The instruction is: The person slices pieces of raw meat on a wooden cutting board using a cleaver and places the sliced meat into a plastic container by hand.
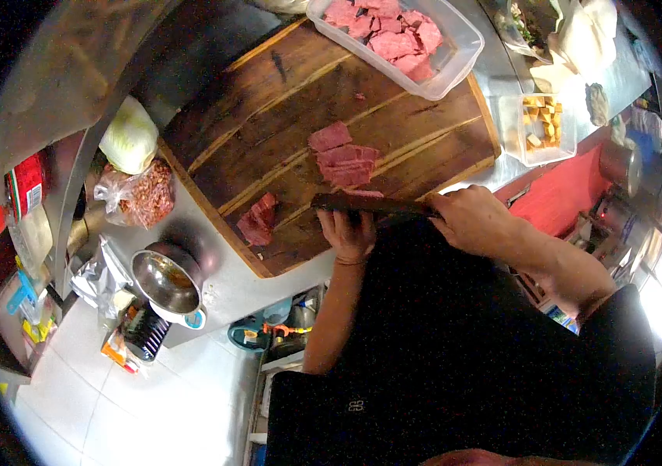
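Note:
My right hand (474, 219) is wrapped round the handle of a dark, broad-bladed kitchen knife (381, 205) over the near edge of the wooden cutting board (269, 116). My left hand (348, 233) is closed just on the near side of the blade, its fingers bent against it. What lies under those fingers is hidden. Right beyond the blade is a thin slice of red meat (363, 193). Farther up the board, several overlapping meat slices (346, 163) form a small pile. A separate chunk of meat (258, 221) rests near the left edge.
A clear plastic tub (455, 66) of meat slices overlaps the board's far right corner. Beside it stands a smaller tub (536, 151) of yellow-brown cubes. Left of the board are a cabbage (130, 136), a bag of reddish bits (144, 194) and a metal bowl (166, 281) on a scale.

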A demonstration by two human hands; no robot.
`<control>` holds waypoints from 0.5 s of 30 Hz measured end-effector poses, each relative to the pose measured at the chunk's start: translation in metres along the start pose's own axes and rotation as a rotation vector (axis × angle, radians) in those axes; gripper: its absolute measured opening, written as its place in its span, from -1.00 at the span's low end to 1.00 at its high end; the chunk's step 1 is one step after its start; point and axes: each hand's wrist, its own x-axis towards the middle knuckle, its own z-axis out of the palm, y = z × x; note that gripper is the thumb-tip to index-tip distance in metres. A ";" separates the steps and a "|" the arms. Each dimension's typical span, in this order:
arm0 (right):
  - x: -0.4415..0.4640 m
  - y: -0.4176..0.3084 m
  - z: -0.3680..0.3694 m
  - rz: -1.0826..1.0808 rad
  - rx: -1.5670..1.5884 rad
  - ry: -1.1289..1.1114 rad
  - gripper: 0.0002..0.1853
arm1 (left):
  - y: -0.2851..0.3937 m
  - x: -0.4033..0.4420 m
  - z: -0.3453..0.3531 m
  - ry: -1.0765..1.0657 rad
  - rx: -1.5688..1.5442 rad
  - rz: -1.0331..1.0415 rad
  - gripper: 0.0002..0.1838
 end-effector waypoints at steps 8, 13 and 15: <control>0.034 -0.006 0.006 -0.059 -0.110 -0.113 -0.72 | 0.006 -0.002 -0.003 -0.005 0.024 -0.070 -0.69; 0.080 -0.023 0.029 -0.172 0.009 0.148 -0.72 | 0.006 -0.006 0.007 0.133 0.094 -0.059 -0.76; 0.086 -0.028 0.019 -0.179 0.029 0.206 -0.68 | 0.006 -0.003 0.006 0.111 0.162 0.000 -0.76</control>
